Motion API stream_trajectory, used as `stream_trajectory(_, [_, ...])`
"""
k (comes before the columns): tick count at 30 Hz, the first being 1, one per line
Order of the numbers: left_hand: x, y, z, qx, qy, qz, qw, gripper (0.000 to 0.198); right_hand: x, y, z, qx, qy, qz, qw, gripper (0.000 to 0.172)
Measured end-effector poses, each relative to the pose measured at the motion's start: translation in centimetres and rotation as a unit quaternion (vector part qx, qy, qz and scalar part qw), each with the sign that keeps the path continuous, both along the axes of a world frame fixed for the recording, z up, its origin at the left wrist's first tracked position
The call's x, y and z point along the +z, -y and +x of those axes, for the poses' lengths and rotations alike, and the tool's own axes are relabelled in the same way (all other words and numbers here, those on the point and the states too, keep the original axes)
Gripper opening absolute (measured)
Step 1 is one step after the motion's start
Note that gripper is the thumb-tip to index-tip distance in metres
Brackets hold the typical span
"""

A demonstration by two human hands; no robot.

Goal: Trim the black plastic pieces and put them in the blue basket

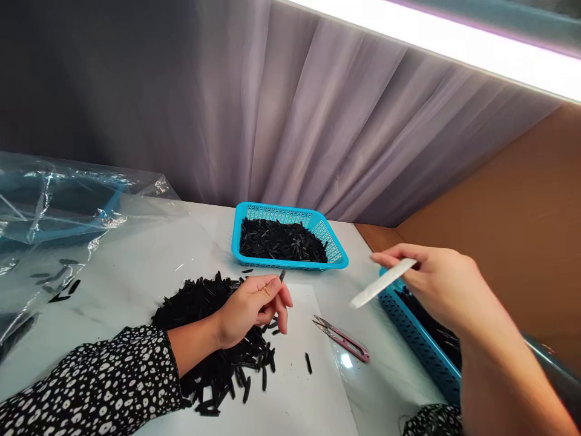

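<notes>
My left hand point(254, 306) rests over a heap of small black plastic strips point(213, 339) on the white table and pinches one black strip point(282, 275) between thumb and fingers, its tip sticking up. My right hand point(436, 284) hovers to the right, closed on a flat white file-like stick point(381, 283) that points down and left. Pink-handled thread snips point(342, 338) lie on the table between the two hands, touched by neither.
A blue basket point(336, 257) of black strips stands at the back centre. A second blue basket point(415, 342) sits under my right arm. Clear plastic bags point(59, 224) with a few strips lie at the left. Grey curtain behind, brown board at right.
</notes>
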State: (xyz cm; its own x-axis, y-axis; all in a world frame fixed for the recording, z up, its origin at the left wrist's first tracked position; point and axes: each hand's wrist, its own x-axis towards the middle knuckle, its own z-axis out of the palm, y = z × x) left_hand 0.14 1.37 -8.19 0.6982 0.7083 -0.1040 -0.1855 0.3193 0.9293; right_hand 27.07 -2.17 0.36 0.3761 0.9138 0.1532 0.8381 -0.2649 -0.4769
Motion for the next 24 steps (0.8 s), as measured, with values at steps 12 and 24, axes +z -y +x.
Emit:
stream_trajectory(12, [-0.2,0.0,-0.1,-0.040,-0.033,0.012,0.999,0.038,-6.2,-0.8,-9.1,0.257,-0.424,0.010,0.868,0.027])
stream_trajectory(24, [0.5,-0.6,-0.2,0.057,0.041,-0.141,0.987,0.020,-7.4,-0.4,-9.3,0.219,-0.492,0.116,0.835,0.017])
